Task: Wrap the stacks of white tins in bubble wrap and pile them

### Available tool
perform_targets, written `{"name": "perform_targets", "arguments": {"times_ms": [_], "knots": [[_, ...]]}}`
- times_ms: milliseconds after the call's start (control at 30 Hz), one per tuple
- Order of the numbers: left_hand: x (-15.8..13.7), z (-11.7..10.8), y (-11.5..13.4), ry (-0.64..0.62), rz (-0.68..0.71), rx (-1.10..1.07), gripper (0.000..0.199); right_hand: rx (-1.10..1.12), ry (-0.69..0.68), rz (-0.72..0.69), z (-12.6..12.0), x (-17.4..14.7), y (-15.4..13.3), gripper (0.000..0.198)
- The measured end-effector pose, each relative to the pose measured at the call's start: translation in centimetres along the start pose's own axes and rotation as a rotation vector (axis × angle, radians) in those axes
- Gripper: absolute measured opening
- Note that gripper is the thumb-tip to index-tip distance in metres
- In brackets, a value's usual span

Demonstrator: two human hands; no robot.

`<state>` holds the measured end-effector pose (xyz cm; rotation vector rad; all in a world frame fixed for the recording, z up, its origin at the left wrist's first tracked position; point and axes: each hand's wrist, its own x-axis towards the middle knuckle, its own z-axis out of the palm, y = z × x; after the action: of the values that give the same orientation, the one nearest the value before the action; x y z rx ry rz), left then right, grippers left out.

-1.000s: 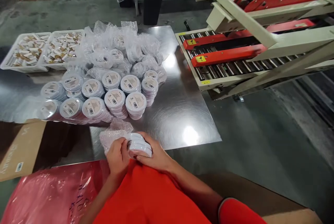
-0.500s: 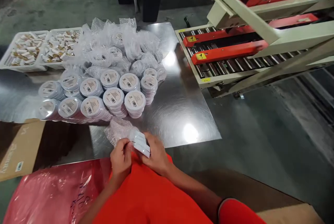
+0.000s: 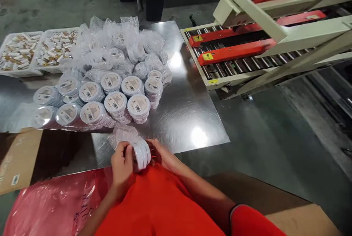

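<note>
Close to my body, between both hands, is a short stack of round white discs (image 3: 142, 153), turned on edge. My left hand (image 3: 121, 162) is closed on the stack's left side. Curled round its right side is my right hand (image 3: 162, 155), whose fingertips are partly hidden. A crumpled piece of bubble wrap (image 3: 123, 135) lies just beyond my left hand, against the stack. Further in on the metal table (image 3: 189, 118) stand several stacks of similar labelled discs (image 3: 116, 102).
Bubble-wrapped bundles (image 3: 110, 41) are heaped behind the stacks. Two white baskets (image 3: 41, 68) hold small white-and-brown pieces. A roller conveyor (image 3: 233, 65) with red arms adjoins the table's right side. A red plastic bag (image 3: 55, 203) and a cardboard box (image 3: 20, 159) are at the left.
The held discs have turned more upright and shifted slightly left with both hands. My right hand has moved further round the stack's far side. The whole view has shifted a little.
</note>
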<state>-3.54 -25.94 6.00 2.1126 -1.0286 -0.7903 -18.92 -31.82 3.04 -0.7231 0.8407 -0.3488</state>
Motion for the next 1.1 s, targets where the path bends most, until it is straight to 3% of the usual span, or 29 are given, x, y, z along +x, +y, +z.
{"name": "perform_targets", "arguments": {"times_ms": [67, 133, 367, 633, 933, 1100], "knots": [[0.0, -0.2, 0.1, -0.004, -0.113, -0.120, 0.027, 0.131, 0.082, 0.105, 0.0, 0.3, 0.8, 0.049], [-0.1, -0.2, 0.1, -0.025, -0.171, -0.199, 0.028, 0.108, 0.133, 0.131, 0.3, 0.6, 1.6, 0.040], [0.3, 0.0, -2.0, -0.115, -0.166, -0.093, 0.028, -0.436, 0.266, -0.170, -0.1, 1.3, 1.9, 0.020], [0.8, 0.2, -2.6, -0.211, -0.111, -0.017, 0.030, -0.649, 0.382, -0.296, -1.2, 1.4, 1.2, 0.015], [0.6, 0.2, -1.7, -0.256, -0.108, -0.227, 0.028, -0.492, 0.474, -0.247, -1.0, 1.8, 0.0, 0.009], [0.5, 0.0, -1.0, -0.261, -0.135, -0.245, 0.026, -0.359, 0.407, -0.229, -1.1, 1.4, -1.3, 0.017]]}}
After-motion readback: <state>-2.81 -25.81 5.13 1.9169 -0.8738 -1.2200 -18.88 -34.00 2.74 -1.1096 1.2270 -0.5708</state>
